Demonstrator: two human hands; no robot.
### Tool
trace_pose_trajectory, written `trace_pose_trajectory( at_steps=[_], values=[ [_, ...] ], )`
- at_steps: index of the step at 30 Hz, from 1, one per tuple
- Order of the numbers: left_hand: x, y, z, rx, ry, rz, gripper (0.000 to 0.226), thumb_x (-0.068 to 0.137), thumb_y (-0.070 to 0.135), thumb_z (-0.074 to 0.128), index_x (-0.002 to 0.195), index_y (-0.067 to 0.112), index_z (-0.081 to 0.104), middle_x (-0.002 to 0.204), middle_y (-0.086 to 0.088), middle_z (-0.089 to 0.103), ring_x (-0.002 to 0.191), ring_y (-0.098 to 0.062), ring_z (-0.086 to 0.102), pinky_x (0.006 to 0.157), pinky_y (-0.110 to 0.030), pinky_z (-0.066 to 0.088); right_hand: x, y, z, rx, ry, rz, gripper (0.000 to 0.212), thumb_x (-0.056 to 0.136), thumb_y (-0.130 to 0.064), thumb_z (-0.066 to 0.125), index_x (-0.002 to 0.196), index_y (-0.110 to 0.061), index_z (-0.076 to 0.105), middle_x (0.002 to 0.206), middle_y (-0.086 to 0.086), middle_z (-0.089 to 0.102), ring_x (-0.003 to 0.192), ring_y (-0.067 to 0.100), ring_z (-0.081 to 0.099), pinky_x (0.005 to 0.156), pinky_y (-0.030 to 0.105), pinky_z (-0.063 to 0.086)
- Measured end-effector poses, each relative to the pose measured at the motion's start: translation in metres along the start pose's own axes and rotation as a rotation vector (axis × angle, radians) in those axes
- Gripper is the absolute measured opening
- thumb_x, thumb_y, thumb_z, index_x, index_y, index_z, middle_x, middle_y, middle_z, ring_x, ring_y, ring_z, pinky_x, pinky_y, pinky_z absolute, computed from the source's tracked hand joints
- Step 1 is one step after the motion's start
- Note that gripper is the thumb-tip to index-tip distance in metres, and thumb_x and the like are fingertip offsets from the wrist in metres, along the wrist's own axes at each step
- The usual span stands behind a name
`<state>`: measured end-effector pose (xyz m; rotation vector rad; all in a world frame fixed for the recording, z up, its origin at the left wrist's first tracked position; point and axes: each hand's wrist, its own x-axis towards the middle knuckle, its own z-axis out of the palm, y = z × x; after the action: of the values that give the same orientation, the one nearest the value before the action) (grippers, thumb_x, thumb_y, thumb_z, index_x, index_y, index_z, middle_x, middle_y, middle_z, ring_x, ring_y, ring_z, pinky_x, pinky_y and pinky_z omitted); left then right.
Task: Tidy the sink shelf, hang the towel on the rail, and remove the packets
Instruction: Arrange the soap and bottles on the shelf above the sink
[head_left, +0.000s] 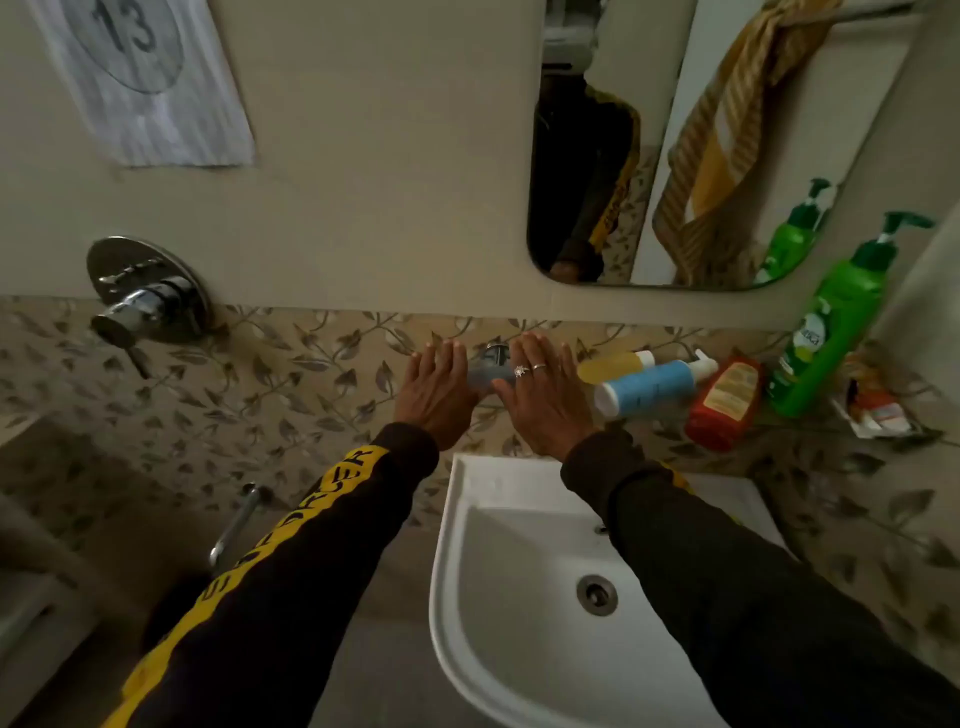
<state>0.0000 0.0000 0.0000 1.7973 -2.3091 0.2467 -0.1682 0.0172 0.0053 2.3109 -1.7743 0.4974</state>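
A small bathroom with cream walls and a band of leaf-patterned tile holds a white sink (519, 597), and just above the sink a narrow tiled shelf (649, 436) runs along the wall under a mirror (587, 156). Both hands are stretched out flat over the tap (491, 364) above the sink: the left hand (436, 395) and the right hand (543, 397), which wears two rings, have their fingers (535, 353) spread and open, gripping nothing. They seem to be poised before any tidying has begun. To the right of the sink, on the shelf, a yellow bottle (615, 366) and a white-and-blue bottle (652, 387) lie on their sides, a red tube (724, 402) leans beside them, and a green pump bottle (831, 317) stands upright farther right. The fallen bottles are probably what needs standing up. Beyond the green bottle, at the shelf's far right end, lie crumpled packets (878, 410), red and clear, likely the ones to be removed. The yellow striped towel (727, 140) shows only in the mirror above the sink, bunched loosely over a rail (872, 13), so it likely wants rehanging; its true place in the room cannot be told.
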Motion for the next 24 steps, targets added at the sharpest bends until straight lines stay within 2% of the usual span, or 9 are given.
trace_pose_trajectory(
  at_steps=[4, 6, 8, 9, 13, 16, 21, 24],
  values=[
    [0.015, -0.013, 0.001, -0.057, -0.010, 0.053, 0.072, 0.098, 0.054, 0.041, 0.148, 0.005, 0.027, 0.152, -0.016, 0.036, 0.137, -0.034, 0.037, 0.114, -0.044, 0.030, 0.011, 0.003, -0.003, 0.013, 0.007, 0.004, 0.056, 0.104, -0.039, 0.039, 0.149, -0.006, 0.035, 0.154, 0.013, 0.035, 0.143, 0.031, 0.030, 0.118, 0.046, 0.020],
    [0.022, -0.016, -0.003, -0.124, -0.068, 0.076, 0.058, 0.095, 0.053, 0.048, 0.134, 0.010, 0.046, 0.134, -0.014, 0.055, 0.120, -0.032, 0.053, 0.102, -0.043, 0.043, 0.016, 0.005, 0.001, 0.039, -0.029, 0.000, 0.052, 0.104, -0.036, 0.040, 0.147, -0.008, 0.039, 0.151, 0.013, 0.040, 0.141, 0.031, 0.034, 0.115, 0.044, 0.025],
    [0.027, -0.019, -0.006, -0.151, -0.117, 0.118, 0.041, 0.092, 0.049, 0.056, 0.114, 0.015, 0.060, 0.112, -0.011, 0.067, 0.103, -0.031, 0.063, 0.088, -0.041, 0.051, 0.021, 0.004, 0.003, 0.044, -0.097, 0.002, 0.050, 0.104, -0.035, 0.037, 0.148, -0.010, 0.040, 0.151, 0.011, 0.043, 0.140, 0.029, 0.037, 0.116, 0.043, 0.027],
    [0.030, -0.020, -0.007, -0.160, -0.131, 0.136, 0.039, 0.091, 0.049, 0.059, 0.111, 0.015, 0.062, 0.109, -0.010, 0.068, 0.100, -0.031, 0.063, 0.085, -0.041, 0.052, 0.023, 0.004, 0.006, 0.051, -0.121, 0.009, 0.050, 0.104, -0.034, 0.038, 0.148, -0.012, 0.041, 0.150, 0.010, 0.045, 0.139, 0.027, 0.040, 0.117, 0.043, 0.028],
    [0.043, -0.027, -0.010, -0.169, -0.176, 0.172, 0.044, 0.087, 0.045, 0.068, 0.116, 0.012, 0.062, 0.115, -0.012, 0.064, 0.106, -0.032, 0.059, 0.088, -0.039, 0.049, 0.028, 0.000, 0.011, 0.144, -0.185, 0.058, 0.058, 0.094, -0.029, 0.051, 0.149, -0.013, 0.042, 0.147, 0.010, 0.049, 0.132, 0.029, 0.047, 0.110, 0.042, 0.038],
    [0.052, -0.032, -0.010, -0.198, -0.200, 0.188, 0.040, 0.088, 0.038, 0.069, 0.117, 0.011, 0.061, 0.116, -0.013, 0.063, 0.106, -0.032, 0.058, 0.083, -0.036, 0.044, 0.031, -0.001, 0.013, 0.173, -0.190, 0.082, 0.061, 0.091, -0.032, 0.056, 0.148, -0.014, 0.043, 0.145, 0.011, 0.051, 0.129, 0.031, 0.050, 0.104, 0.043, 0.044],
    [0.058, -0.042, -0.012, -0.542, -0.151, 0.126, 0.048, 0.082, 0.027, 0.078, 0.123, 0.010, 0.061, 0.118, -0.012, 0.063, 0.106, -0.029, 0.059, 0.084, -0.028, 0.043, 0.038, -0.003, 0.014, 0.230, -0.145, 0.071, 0.057, 0.094, -0.033, 0.062, 0.146, -0.016, 0.045, 0.139, 0.011, 0.058, 0.122, 0.033, 0.056, 0.099, 0.042, 0.047],
    [0.060, -0.048, -0.024, -0.765, -0.070, 0.034, 0.056, 0.075, 0.024, 0.084, 0.124, 0.009, 0.063, 0.114, -0.006, 0.065, 0.102, -0.019, 0.060, 0.084, -0.025, 0.046, 0.046, -0.011, 0.014, 0.179, -0.121, 0.096, 0.056, 0.095, -0.037, 0.058, 0.146, -0.019, 0.044, 0.140, 0.007, 0.058, 0.127, 0.032, 0.053, 0.109, 0.046, 0.035]
  ],
)
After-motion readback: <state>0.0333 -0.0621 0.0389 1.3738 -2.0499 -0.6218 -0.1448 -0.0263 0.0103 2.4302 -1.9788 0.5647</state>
